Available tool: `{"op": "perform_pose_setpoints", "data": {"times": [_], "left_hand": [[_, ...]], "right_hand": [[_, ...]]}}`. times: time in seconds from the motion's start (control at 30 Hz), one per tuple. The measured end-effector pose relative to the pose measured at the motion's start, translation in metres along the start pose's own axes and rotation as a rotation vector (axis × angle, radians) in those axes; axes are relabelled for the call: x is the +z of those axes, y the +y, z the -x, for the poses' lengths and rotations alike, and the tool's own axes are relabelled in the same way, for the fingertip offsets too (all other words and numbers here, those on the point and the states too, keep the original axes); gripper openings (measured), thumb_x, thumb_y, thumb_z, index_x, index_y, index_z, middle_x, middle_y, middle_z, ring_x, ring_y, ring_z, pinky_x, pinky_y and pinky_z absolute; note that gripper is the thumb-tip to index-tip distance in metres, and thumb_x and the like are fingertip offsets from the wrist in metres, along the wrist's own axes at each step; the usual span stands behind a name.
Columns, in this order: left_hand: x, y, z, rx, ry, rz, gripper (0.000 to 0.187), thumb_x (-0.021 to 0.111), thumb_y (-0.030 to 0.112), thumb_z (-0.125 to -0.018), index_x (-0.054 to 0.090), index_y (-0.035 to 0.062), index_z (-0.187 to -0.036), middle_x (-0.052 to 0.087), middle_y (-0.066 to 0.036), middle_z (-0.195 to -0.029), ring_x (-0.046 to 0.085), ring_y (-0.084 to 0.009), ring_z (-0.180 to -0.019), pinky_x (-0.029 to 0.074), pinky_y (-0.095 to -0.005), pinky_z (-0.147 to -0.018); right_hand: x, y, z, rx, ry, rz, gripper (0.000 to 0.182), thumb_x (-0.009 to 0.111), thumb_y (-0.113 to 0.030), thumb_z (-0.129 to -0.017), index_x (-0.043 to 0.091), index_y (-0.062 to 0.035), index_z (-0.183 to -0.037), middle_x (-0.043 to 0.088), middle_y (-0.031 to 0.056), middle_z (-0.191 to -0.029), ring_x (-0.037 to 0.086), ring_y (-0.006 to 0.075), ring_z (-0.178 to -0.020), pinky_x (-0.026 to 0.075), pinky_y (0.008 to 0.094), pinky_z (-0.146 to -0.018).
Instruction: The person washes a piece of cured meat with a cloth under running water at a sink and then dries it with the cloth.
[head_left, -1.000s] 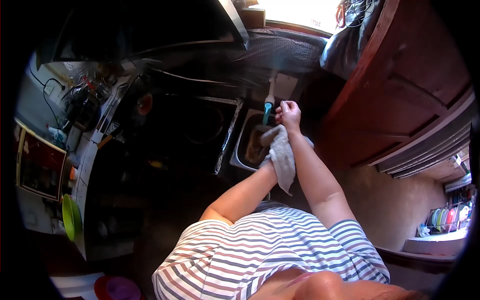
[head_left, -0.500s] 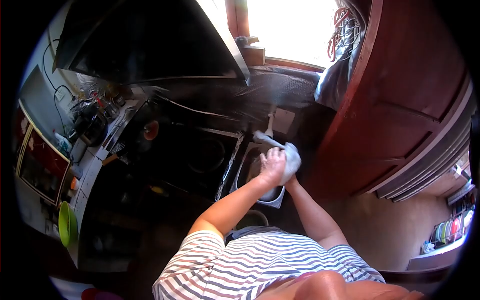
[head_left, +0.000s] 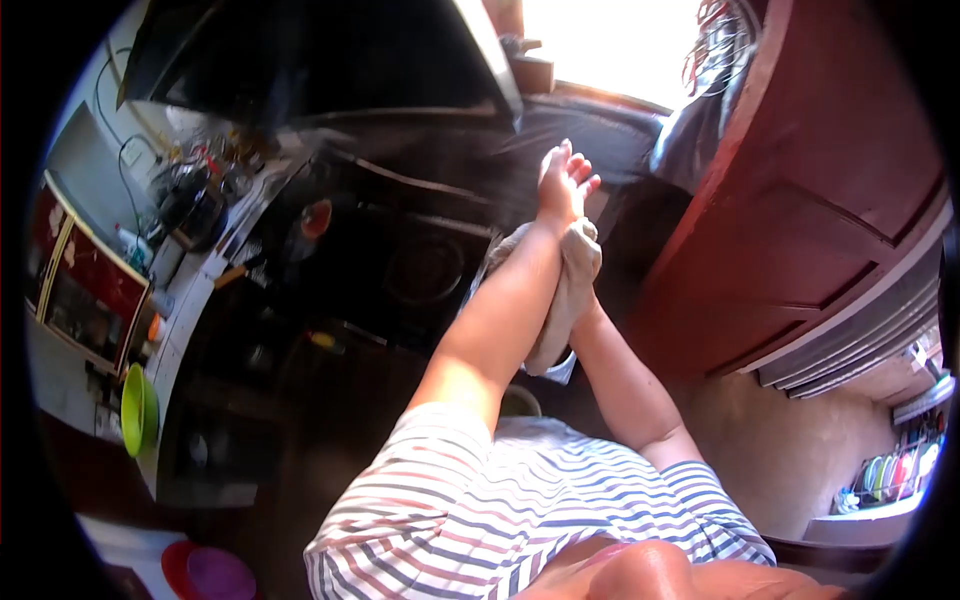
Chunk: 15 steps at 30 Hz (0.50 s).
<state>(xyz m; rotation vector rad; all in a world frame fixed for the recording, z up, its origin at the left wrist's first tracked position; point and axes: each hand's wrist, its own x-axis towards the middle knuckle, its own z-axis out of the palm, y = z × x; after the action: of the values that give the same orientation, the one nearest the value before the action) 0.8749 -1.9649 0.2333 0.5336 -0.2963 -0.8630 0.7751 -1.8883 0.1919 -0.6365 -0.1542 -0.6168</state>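
My left hand (head_left: 567,182) is stretched out beyond the sink, fingers spread and nothing in them. A greyish, damp-looking cloth (head_left: 570,290) lies along my left wrist and forearm, one end hanging toward me. My right hand (head_left: 583,238) is bunched up in this cloth beside the left wrist; the cloth covers most of its fingers. Below the arms, a corner of the sink (head_left: 562,372) shows its pale rim, while the rest of it is hidden by the forearms and cloth.
A dark stove top (head_left: 425,270) lies left of the sink under a black range hood (head_left: 330,70). A red wooden cabinet (head_left: 800,200) rises on the right. A green bowl (head_left: 135,410) sits at the left counter edge. A round pot (head_left: 520,402) is near my waist.
My left hand has come off the bundled cloth and reached forward, its fingers spreading. The cloth has opened out along my left forearm, with my right hand at it.
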Motion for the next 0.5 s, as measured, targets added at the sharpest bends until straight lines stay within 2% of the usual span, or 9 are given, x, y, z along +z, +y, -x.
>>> {"op": "perform_pose_setpoints", "data": {"times": [0.03,0.07,0.13,0.2,0.3,0.37,0.43,0.47,0.5], "left_hand": [[-0.007,0.003,-0.007,0.024,0.118,-0.097,0.047,0.058,0.034,-0.082,0.041,0.0088,-0.118,0.045,-0.01,-0.103,0.046,-0.0222,-0.093,0.045,-0.0413,-0.077],[-0.019,0.006,-0.013,0.056,0.227,-0.205,0.044,0.06,0.034,-0.08,0.046,0.009,-0.113,0.047,-0.008,-0.096,0.048,-0.0211,-0.088,0.046,-0.0399,-0.072],[-0.046,0.016,-0.026,0.13,0.402,-0.379,0.045,0.063,0.034,-0.077,0.048,0.0082,-0.111,0.05,-0.006,-0.091,0.05,-0.0191,-0.08,0.045,-0.0373,-0.068],[-0.083,0.024,-0.046,0.226,0.528,-0.547,0.047,0.063,0.033,-0.076,0.048,0.0046,-0.11,0.053,-0.01,-0.098,0.052,-0.0234,-0.087,0.045,-0.038,-0.075],[-0.127,0.045,-0.054,0.369,0.637,-0.882,0.05,0.064,0.033,-0.074,0.05,-0.001,-0.108,0.056,-0.018,-0.107,0.054,-0.0311,-0.098,0.044,-0.0381,-0.084],[-0.137,0.068,-0.044,0.444,0.646,-1.227,0.05,0.065,0.032,-0.071,0.052,-0.0026,-0.105,0.057,-0.023,-0.105,0.054,-0.0348,-0.1,0.043,-0.0378,-0.086],[-0.163,0.071,-0.045,0.361,0.71,-1.259,0.043,0.063,0.029,-0.072,0.055,-0.0004,-0.103,0.06,-0.02,-0.101,0.057,-0.0342,-0.096,0.044,-0.0388,-0.083],[-0.171,0.07,-0.041,0.313,0.731,-1.218,0.04,0.062,0.028,-0.072,0.056,0.0005,-0.102,0.061,-0.02,-0.099,0.057,-0.0336,-0.095,0.045,-0.039,-0.082],[-0.177,0.063,-0.036,0.3,0.768,-1.189,0.037,0.062,0.026,-0.072,0.057,-0.0001,-0.097,0.061,-0.02,-0.096,0.058,-0.0336,-0.093,0.045,-0.0392,-0.08]], "right_hand": [[-0.003,0.013,0.008,0.141,-0.001,-0.15,0.032,0.044,-0.035,-0.091,0.051,-0.0094,-0.11,0.053,0.0079,-0.105,0.05,0.013,-0.093,0.044,0.0291,-0.08],[-0.009,0.026,0.012,0.17,0.002,-0.165,0.032,0.044,-0.035,-0.091,0.051,-0.0094,-0.11,0.053,0.0079,-0.105,0.05,0.013,-0.093,0.044,0.0291,-0.08],[-0.01,0.048,0.018,0.103,0.036,0.347,0.019,0.046,-0.028,-0.088,0.052,-0.0098,-0.085,0.052,0.0022,-0.083,0.046,0.008,-0.074,0.042,0.0254,-0.064],[0.008,0.06,0.03,0.081,0.118,0.732,0.024,0.049,-0.023,-0.084,0.049,-0.0101,-0.064,0.048,-0.003,-0.064,0.04,0.0041,-0.057,0.039,0.0222,-0.049],[0.049,0.028,0.068,0.495,-0.269,0.797,0.011,0.052,-0.015,-0.083,0.053,-0.0037,-0.086,0.051,0.0032,-0.084,0.049,0.0117,-0.078,0.041,0.0263,-0.069],[0.081,0.009,0.078,0.416,-0.443,0.989,0.018,0.054,-0.012,-0.082,0.055,-0.001,-0.096,0.053,0.0078,-0.091,0.054,0.0182,-0.087,0.042,0.0297,-0.078],[0.091,0.002,0.082,-0.025,-0.57,1.322,0.025,0.058,-0.013,-0.079,0.056,-0.0017,-0.101,0.056,0.0137,-0.093,0.055,0.0284,-0.09,0.043,0.0363,-0.081],[0.096,0.002,0.081,-0.165,-0.552,1.441,0.025,0.058,-0.015,-0.079,0.057,-0.0033,-0.1,0.057,0.0143,-0.095,0.055,0.0281,-0.09,0.043,0.0359,-0.082],[0.098,0.008,0.079,-0.097,-0.597,1.604,0.037,0.058,-0.02,-0.08,0.05,-0.0056,-0.113,0.052,0.0135,-0.11,0.049,0.0265,-0.103,0.039,0.0355,-0.09]]}}
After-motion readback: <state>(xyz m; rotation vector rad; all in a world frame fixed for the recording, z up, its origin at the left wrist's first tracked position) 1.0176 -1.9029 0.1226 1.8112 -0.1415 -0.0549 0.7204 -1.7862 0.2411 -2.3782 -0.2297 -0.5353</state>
